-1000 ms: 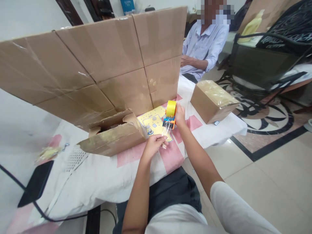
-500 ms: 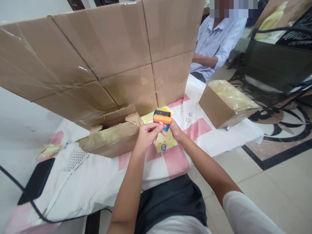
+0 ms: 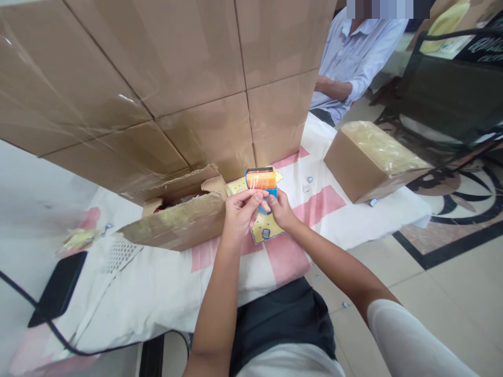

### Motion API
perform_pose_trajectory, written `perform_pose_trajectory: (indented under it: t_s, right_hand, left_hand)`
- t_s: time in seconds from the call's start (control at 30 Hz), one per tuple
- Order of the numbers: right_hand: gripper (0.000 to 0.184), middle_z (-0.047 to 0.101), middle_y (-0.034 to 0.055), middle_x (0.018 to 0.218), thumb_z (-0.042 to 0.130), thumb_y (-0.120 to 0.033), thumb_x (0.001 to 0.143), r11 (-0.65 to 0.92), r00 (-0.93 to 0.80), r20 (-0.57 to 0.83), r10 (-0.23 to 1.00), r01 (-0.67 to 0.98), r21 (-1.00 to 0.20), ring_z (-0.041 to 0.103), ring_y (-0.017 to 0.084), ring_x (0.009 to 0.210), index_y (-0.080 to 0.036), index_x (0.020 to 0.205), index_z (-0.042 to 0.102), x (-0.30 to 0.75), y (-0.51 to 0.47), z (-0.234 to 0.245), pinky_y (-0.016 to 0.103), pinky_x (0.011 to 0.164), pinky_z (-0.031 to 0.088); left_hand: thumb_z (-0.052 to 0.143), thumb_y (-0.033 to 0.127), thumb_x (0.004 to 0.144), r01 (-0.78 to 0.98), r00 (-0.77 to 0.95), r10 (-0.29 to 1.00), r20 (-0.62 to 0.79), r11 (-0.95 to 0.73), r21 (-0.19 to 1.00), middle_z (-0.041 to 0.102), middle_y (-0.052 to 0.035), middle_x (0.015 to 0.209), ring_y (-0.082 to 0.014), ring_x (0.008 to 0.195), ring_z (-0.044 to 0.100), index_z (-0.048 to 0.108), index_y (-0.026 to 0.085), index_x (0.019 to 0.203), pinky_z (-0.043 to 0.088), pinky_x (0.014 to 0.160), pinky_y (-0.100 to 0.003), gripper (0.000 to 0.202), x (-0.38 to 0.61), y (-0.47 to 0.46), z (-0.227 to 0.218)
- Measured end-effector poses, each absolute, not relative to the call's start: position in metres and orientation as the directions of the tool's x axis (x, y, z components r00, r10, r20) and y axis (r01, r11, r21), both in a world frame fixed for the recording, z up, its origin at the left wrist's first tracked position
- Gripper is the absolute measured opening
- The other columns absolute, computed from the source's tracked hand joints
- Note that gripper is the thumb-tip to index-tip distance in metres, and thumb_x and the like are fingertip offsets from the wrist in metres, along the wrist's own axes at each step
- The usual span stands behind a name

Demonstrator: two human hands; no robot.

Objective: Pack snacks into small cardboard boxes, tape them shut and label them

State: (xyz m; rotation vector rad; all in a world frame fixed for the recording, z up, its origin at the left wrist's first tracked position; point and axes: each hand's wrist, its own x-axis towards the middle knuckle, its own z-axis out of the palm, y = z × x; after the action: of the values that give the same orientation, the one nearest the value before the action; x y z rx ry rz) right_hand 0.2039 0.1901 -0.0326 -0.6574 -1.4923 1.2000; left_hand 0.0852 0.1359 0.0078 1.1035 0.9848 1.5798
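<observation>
A small orange-and-blue pack (image 3: 261,179) with a dark band along its top is held up over the yellow printed sheet (image 3: 257,234). My left hand (image 3: 244,208) pinches at the lower left of the pack, thumb against fingertips. On the lower right, by the blue part, my right hand (image 3: 282,209) grips it with the thumb in front; its other fingers are mostly hidden behind. Thin pale streaks show across the orange face; whether they are glare or clear film, I cannot tell.
An open cardboard box (image 3: 176,225) stands left of my hands, before a tall wall of taped cartons (image 3: 200,123). A closed carton (image 3: 373,162) sits at right. A black phone-like slab (image 3: 58,288) and cable (image 3: 58,337) lie left. Another person (image 3: 353,63) sits beyond.
The pack has tilted so that more of its orange face and less of the dark band shows. Both hands keep hold of it. The camera view has shifted slightly.
</observation>
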Motion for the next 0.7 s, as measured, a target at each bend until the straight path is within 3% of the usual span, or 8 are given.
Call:
perform_pose_trajectory:
  t_s: [0.23, 0.7]
  right_hand:
    - [0.057, 0.065, 0.0022, 0.08, 0.053, -0.077, 0.09, 0.292, -0.24, 0.335, 0.911, -0.2, -0.935, 0.059, 0.019, 0.075, -0.021, 0.086, 0.063, 0.197, 0.186, -0.042, 0.032, 0.074, 0.052]
    - [0.056, 0.057, 0.0, 0.071, 0.053, -0.077, 0.089, 0.233, -0.199, 0.274, 0.941, -0.209, -0.95, 0.053, 0.016, 0.066, -0.022, 0.08, 0.056, 0.19, 0.177, -0.044, 0.029, 0.065, 0.05]
  left_hand:
    - [0.079, 0.051, 0.084, -0.204, -0.215, 0.951, 0.223, -0.267, 0.942, 0.067, 0.0001, 0.063, -0.001, 0.034, 0.035, 0.079, 0.017, 0.088, 0.025, 0.033, -0.017, 0.034, 0.085, 0.138, 0.009]
    - [0.078, 0.048, 0.085, -0.192, -0.222, 0.95, 0.218, -0.262, 0.946, 0.065, 0.0011, 0.061, -0.0023, 0.035, 0.035, 0.08, 0.018, 0.088, 0.025, 0.034, -0.018, 0.03, 0.083, 0.137, 0.014]
